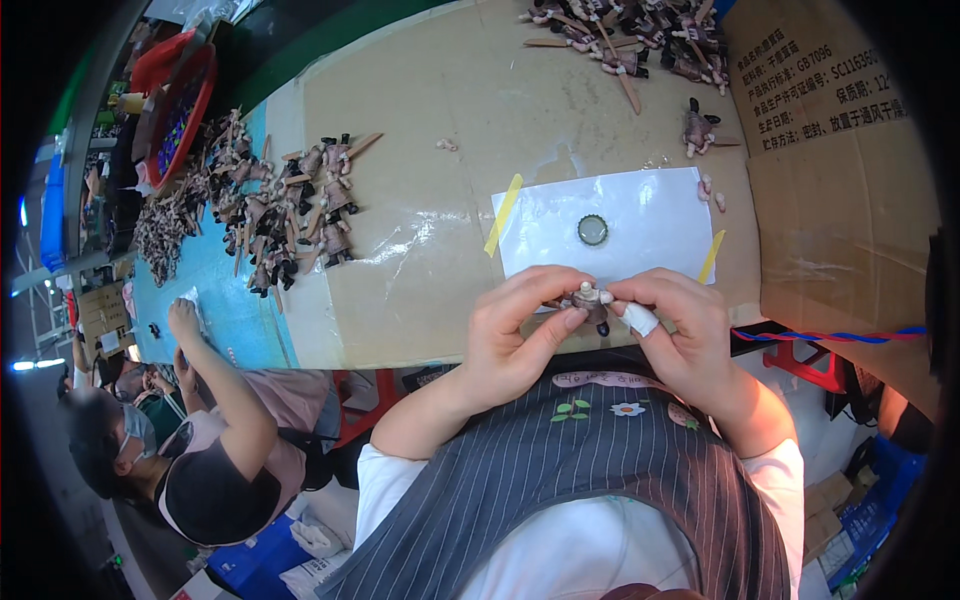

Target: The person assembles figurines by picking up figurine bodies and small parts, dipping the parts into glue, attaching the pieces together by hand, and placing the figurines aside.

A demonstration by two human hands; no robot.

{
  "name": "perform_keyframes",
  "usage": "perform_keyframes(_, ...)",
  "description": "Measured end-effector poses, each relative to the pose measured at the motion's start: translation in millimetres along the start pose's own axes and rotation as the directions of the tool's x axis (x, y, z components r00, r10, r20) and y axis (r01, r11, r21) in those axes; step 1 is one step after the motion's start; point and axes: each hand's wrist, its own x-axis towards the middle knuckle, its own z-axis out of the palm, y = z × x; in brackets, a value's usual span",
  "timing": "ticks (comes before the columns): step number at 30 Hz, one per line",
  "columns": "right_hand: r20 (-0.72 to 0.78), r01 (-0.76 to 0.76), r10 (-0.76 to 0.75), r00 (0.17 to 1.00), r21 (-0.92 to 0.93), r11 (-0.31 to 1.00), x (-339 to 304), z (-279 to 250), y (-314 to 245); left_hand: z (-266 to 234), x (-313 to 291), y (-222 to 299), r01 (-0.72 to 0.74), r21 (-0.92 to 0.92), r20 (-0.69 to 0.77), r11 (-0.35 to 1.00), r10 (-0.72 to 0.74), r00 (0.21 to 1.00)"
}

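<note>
Close to the table's near edge, a small doll figure (588, 303) in a brownish-pink outfit with dark boots is held between my two hands. My left hand (515, 325) pinches its body from the left with thumb and fingers. My right hand (682, 318), with white tape round one digit, grips the figure at its arm on the other side. Just beyond them lies a white sheet of paper (655, 205), fixed with yellow tape. A bottle cap (592, 230) rests open side up on it. Tiny pinkish doll parts (706, 187) lie beside the sheet's right edge.
Similar figures are piled at the far right (640, 40) and on the left (300, 200), one alone (697, 128) near a tall cardboard box (830, 160). A red basin (185, 120) stands far left. A co-worker (215, 440) sits at left, reaching onto the blue tabletop.
</note>
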Motion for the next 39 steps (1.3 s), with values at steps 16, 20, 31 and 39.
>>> perform_keyframes(16,0.01,0.413,-0.432,0.902,-0.315,0.855,-14.2,4.1,-6.6,21.7,-15.5,10.7,-0.277,0.386,0.003,0.88,0.299,0.954)
perform_keyframes(20,0.002,0.425,-0.447,0.894,-0.313,0.849,-19.0,2.7,-2.1,24.5,-14.2,13.4,-0.262,0.444,0.033,0.857,0.276,0.96)
perform_keyframes(31,-0.007,0.501,-0.533,0.846,-0.332,0.799,-18.2,-4.4,3.4,29.6,-4.6,19.6,-0.332,0.501,0.074,0.8,0.342,0.937)
perform_keyframes(39,0.065,0.473,-0.48,0.875,-0.33,0.817,-26.6,-4.2,-0.4,32.3,-16.1,22.0,-0.311,0.499,-0.007,0.809,0.363,0.932)
